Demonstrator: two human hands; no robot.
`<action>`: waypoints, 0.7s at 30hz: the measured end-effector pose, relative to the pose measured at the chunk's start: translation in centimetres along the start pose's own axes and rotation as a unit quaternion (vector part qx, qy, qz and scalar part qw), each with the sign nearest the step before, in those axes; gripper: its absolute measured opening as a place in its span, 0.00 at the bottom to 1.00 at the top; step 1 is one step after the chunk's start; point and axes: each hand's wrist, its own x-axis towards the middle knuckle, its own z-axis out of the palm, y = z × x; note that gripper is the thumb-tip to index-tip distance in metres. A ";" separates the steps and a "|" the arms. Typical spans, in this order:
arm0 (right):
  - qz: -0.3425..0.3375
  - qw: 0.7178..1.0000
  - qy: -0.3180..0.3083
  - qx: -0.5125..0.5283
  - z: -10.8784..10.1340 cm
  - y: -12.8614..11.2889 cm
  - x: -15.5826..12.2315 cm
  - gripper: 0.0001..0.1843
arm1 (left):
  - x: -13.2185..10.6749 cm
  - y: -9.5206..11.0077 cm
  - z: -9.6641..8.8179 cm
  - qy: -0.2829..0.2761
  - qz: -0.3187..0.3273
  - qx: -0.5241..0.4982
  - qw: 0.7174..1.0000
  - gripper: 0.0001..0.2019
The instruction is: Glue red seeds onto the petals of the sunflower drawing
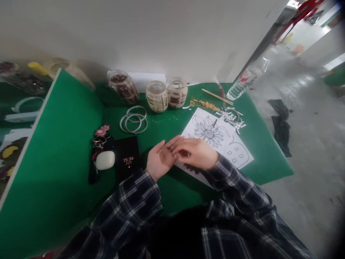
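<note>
While the person is sitting at a green table, both hands are meeting just above the near edge of a printed sheet with a sunflower outline. The left hand is lying palm up, fingers spread loosely, cupped as if carrying something small. The right hand is reaching across it, its fingertips pinched together on a small dark red piece, probably a seed or bean, though it is too small to be sure. The two hands are touching at the fingers.

Judging by the sheet, the work looks to be barely started: the sunflower is showing only bare black lines, with no filling visible on it, and the house shape beside it is equally blank. A dark patch is peeking from under the right wrist, but I cannot tell what it is.

Counting what is lying about: three jars along the back wall, two holding dark red contents and one looking nearly empty; about four thin rings overlapping in a loose pile; one phone with its screen lit; one white pebble-shaped case; one pair of wooden sticks; one scatter of yellow grains; one plastic bottle at the far corner; a small heap of white paper scraps.
</note>
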 end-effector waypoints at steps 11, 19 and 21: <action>0.108 0.982 0.104 0.117 0.2 7.1 -2.6 0.05 | 0.2 -0.1 -0.1 0.050 0.064 -0.041 0.996 0.29; 0.090 0.992 0.073 0.045 3.0 8.2 -2.1 0.06 | 0.2 -0.2 0.5 0.096 0.072 -0.043 0.992 0.28; 0.095 0.992 0.075 0.024 3.1 8.2 -2.1 0.05 | 0.2 -0.2 0.5 0.105 0.073 -0.045 0.991 0.28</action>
